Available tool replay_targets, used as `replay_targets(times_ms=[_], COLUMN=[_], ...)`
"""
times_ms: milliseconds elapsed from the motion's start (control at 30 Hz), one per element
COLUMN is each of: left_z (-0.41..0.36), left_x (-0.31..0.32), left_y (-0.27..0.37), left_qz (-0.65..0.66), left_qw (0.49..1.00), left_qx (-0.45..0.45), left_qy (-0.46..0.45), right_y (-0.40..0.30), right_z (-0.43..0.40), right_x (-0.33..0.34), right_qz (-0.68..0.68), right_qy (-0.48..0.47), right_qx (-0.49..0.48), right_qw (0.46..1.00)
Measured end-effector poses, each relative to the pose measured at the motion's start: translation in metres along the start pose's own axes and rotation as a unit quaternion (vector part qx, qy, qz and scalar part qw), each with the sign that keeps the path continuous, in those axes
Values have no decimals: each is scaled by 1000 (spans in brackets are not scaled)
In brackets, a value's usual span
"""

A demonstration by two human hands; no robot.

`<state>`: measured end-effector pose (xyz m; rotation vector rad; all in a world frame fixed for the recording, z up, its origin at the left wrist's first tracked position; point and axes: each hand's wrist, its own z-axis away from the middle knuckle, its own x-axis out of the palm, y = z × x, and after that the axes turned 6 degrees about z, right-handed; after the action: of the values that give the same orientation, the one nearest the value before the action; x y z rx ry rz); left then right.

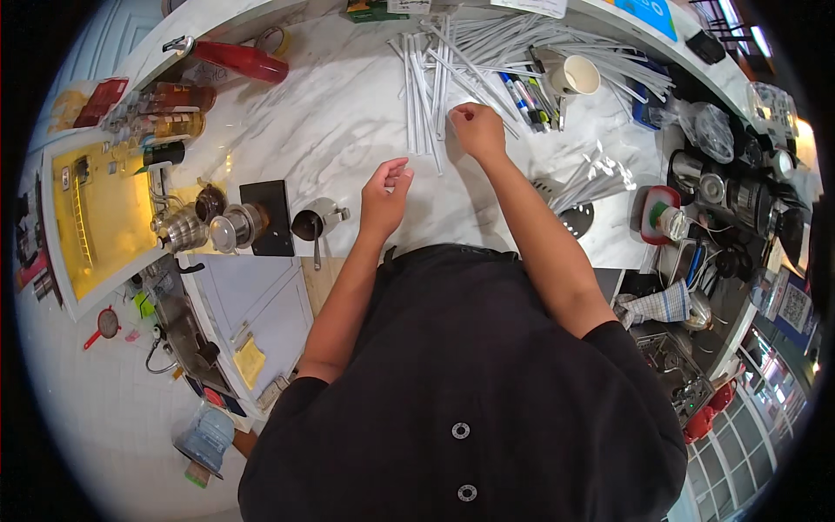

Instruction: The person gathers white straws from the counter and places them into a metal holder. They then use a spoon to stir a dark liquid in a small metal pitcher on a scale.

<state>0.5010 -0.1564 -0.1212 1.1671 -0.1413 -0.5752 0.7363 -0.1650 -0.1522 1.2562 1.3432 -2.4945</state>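
A large heap of white wrapped drinking straws (pixel 541 39) covers the back of the counter. From it, a looser group of straws (pixel 417 98) reaches toward me, lying roughly lengthwise. My right hand (pixel 481 130) is just right of this group, its fingers curled; whether something thin is pinched in them cannot be made out. Lower and to the left, my left hand (pixel 383 202) hovers over the marble-patterned counter (pixel 326 117), with thumb and fingers apart and nothing in them. Beside my right forearm, a perforated holder (pixel 577 220) lies tilted with clear-wrapped straws (pixel 597 179) in it.
Pens (pixel 525 98) and a paper cup (pixel 575 75) are right of my right hand. A metal pitcher (pixel 319 218) with a spoon stands near the front edge, beside a black scale (pixel 267 218) and kettle (pixel 182 228). Bottles (pixel 173 111) line the left; a red-lidded container (pixel 662 215) is right.
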Motion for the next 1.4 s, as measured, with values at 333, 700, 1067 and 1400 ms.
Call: replay_targets(times_ms=[333,700,1067,1400], left_z=[-19,-67,-95,-100], left_x=[-5,47,57,61], left_y=[-10,4,33,33], left_qz=[26,-130,-312,-303], left_qw=[1000,990,947,950], left_qx=[-18,55,55,33], left_qy=[1,27,61,71], right_y=[3,3,-14,-6], right_z=[-9,30,51,86], right_x=[1,-44,-72,-83], right_qz=[42,-187,-200,-211], right_qy=[-21,-103,-96,-115], right_qx=[-20,74,70,89], right_qw=[999,974,973,967])
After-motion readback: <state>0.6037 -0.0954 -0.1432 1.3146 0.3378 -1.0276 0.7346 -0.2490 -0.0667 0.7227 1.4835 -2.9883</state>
